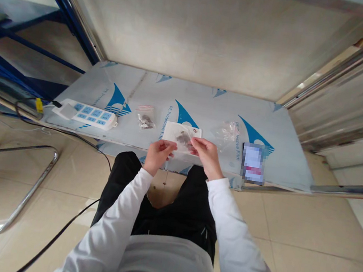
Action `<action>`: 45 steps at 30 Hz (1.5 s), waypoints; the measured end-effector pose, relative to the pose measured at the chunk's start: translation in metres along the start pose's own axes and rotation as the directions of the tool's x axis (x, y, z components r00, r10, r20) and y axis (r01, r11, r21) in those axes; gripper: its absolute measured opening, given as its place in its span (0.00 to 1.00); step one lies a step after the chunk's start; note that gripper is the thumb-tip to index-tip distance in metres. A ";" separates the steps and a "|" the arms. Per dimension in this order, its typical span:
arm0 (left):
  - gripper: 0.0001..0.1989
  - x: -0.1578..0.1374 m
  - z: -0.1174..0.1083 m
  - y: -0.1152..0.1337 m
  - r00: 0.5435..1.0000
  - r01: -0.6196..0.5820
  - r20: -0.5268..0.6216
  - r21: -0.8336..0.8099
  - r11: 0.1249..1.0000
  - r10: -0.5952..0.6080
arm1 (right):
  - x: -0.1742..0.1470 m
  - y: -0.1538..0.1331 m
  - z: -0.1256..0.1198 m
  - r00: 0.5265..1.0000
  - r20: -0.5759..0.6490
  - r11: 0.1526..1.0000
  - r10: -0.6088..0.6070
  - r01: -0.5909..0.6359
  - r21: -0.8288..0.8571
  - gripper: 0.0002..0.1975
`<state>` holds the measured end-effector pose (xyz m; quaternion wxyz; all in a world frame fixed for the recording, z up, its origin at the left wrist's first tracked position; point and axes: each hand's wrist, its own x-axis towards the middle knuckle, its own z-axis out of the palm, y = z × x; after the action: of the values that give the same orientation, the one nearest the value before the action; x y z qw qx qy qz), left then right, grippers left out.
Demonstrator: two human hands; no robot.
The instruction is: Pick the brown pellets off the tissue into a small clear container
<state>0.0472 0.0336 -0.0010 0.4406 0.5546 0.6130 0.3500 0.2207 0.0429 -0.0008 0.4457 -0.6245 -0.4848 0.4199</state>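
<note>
Both my hands are at the front edge of the bench, close together with the fingers pinched. My left hand (157,156) is closed at the thumb and fingertips; whatever it holds is too small to name. Thumb and fingers of my right hand (208,156) are pressed together beside some dark bits (183,137), which seem to lie in clear plastic. What its fingertips grip is too small to make out. Under the bits lies a white sheet of paper (170,130). Left of it is a clear zip bag (145,118) with small dark parts inside.
A white power strip (94,116) with a plugged-in adapter sits on the bench's left end, its black cable (75,136) hanging to the floor. Crumpled clear plastic (228,133) and a phone (253,163) lie to the right. A metal chair frame (27,195) stands at lower left.
</note>
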 end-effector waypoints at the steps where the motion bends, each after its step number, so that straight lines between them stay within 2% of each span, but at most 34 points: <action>1: 0.14 0.009 -0.002 0.001 0.999 -0.002 -0.038 0.062 0.998 0.005 | 0.007 0.004 0.006 0.999 -0.030 0.999 -0.023 0.022 -0.047 0.21; 5: 0.04 0.045 -0.010 0.013 0.991 -0.050 -0.100 0.304 0.951 0.084 | 0.027 0.010 0.017 0.988 -0.107 0.980 -0.115 0.096 -0.173 0.15; 8: 0.04 0.061 -0.009 0.022 0.988 -0.093 -0.073 0.439 0.894 0.139 | 0.029 0.010 0.017 0.983 -0.079 0.961 -0.164 0.141 -0.237 0.15; 11: 0.05 0.066 -0.005 0.028 0.984 -0.129 -0.044 0.507 0.852 0.175 | 0.024 0.013 0.015 0.983 -0.043 0.952 -0.176 0.159 -0.263 0.16; 14: 0.06 0.063 -0.003 0.033 0.978 -0.163 -0.024 0.521 0.838 0.205 | 0.021 0.018 0.015 0.986 -0.043 0.955 -0.159 0.142 -0.262 0.17; 17: 0.07 0.059 -0.006 0.036 0.970 -0.199 -0.025 0.485 0.852 0.241 | 0.024 0.021 0.017 0.990 -0.071 0.967 -0.124 0.105 -0.231 0.22; 19: 0.07 0.056 -0.009 0.035 0.964 -0.227 -0.026 0.426 0.876 0.263 | 0.031 0.019 0.019 0.992 -0.078 0.978 -0.098 0.082 -0.191 0.25; 22: 0.11 0.053 -0.011 0.027 0.965 -0.244 -0.026 0.285 0.927 0.262 | 0.042 0.012 0.022 0.998 -0.010 0.990 -0.062 0.060 -0.125 0.22; 26: 0.21 0.044 -0.008 0.005 0.981 -0.178 -0.060 0.113 0.977 0.186 | 0.046 0.002 0.006 0.997 0.072 0.995 -0.026 0.033 -0.096 0.19; 28: 0.24 0.040 -0.011 -0.010 0.986 -0.126 -0.102 0.085 0.988 0.135 | 0.048 0.001 -0.017 0.999 0.034 0.992 -0.014 0.018 -0.122 0.19; 30: 0.22 0.038 -0.021 -0.025 0.979 -0.064 -0.184 0.104 0.993 0.082 | 0.055 0.004 -0.046 0.999 -0.054 0.985 -0.003 -0.006 -0.170 0.19; 32: 0.18 0.043 -0.036 -0.039 0.948 0.017 -0.315 0.157 0.987 0.034 | 0.070 0.009 -0.077 0.985 -0.173 0.971 -0.001 -0.040 -0.236 0.20; 35: 0.18 0.063 -0.062 -0.053 0.863 0.154 -0.505 0.233 0.960 -0.016 | 0.092 0.019 -0.107 0.962 -0.272 0.926 -0.026 -0.080 -0.369 0.14; 37: 0.19 0.080 -0.074 -0.057 0.830 0.224 -0.556 0.258 0.940 -0.046 | 0.100 0.022 -0.114 0.954 -0.289 0.879 -0.076 -0.073 -0.471 0.10; 41: 0.12 0.105 -0.083 -0.059 0.847 0.278 -0.523 0.282 0.918 -0.096 | 0.094 0.024 -0.110 0.932 -0.284 0.783 -0.226 0.000 -0.622 0.13; 45: 0.09 0.107 -0.086 -0.060 0.842 0.278 -0.531 0.284 0.918 -0.090 | 0.074 0.028 -0.099 0.899 -0.287 0.726 -0.330 0.048 -0.686 0.19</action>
<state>-0.0545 0.1362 -0.0410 0.1897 0.4495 0.8106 0.3240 0.3351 0.0968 -0.0097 0.3230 -0.7579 -0.5655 0.0384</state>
